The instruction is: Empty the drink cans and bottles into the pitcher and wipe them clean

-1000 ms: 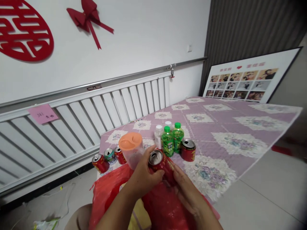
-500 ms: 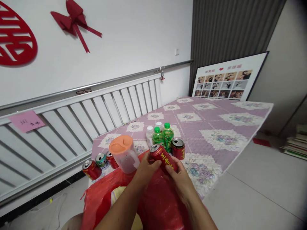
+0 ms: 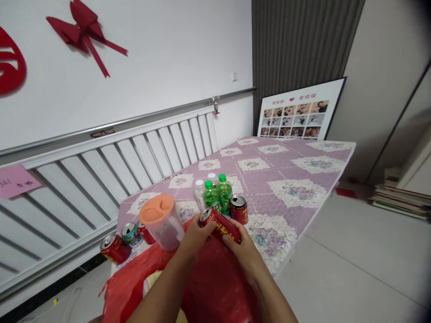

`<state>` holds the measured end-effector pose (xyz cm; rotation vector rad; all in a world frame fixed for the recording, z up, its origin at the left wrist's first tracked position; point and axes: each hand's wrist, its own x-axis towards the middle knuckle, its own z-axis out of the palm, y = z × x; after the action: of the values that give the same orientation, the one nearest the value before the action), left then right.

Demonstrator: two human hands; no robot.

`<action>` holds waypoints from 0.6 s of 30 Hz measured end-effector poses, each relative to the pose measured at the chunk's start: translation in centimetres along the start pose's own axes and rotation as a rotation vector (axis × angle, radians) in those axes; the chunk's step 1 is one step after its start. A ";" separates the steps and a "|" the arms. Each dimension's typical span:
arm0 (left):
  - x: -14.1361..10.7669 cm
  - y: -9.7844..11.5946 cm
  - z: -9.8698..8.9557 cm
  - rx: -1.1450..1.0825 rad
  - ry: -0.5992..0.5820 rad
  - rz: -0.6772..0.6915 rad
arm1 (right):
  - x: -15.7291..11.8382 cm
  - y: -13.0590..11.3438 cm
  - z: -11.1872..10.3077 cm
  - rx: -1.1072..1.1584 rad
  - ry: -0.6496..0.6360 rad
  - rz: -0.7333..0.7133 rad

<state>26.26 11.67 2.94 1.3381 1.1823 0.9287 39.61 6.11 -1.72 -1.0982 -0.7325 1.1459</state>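
A red drink can with yellow characters lies tilted between my two hands, its top toward the left. My left hand is closed around its top end, and my right hand grips the lower end. Beneath them spreads a red plastic bag. Just beyond the can stand bottles with green caps and bottles with white caps. Another red can stands upright close to my right hand. To the left of my left hand is a clear plastic pitcher with an orange lid.
Further left on the table stand a red can, a green-and-white can and a partly hidden red can. A floral cloth covers the table. A white radiator runs along the wall behind. A photo board leans at the back.
The whole view has shifted, so the table and its things appear further left. Both hands still hold the red can, which now lies closer to horizontal.
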 end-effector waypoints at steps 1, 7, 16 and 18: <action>0.1 0.1 0.2 0.018 0.007 0.009 | 0.1 0.1 0.0 0.019 0.014 -0.003; 1.3 0.0 1.0 0.126 0.074 0.119 | 1.2 0.5 -1.3 0.087 0.205 -0.031; 4.0 -2.1 3.1 0.237 0.153 0.247 | 1.8 -0.3 -3.5 0.183 0.390 -0.026; 4.4 -2.6 3.6 0.251 0.175 0.269 | 1.8 -0.3 -3.7 0.198 0.406 -0.022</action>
<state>30.27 15.04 -0.51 1.6746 1.3046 1.1357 43.56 6.77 -2.76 -1.1049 -0.3072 0.9149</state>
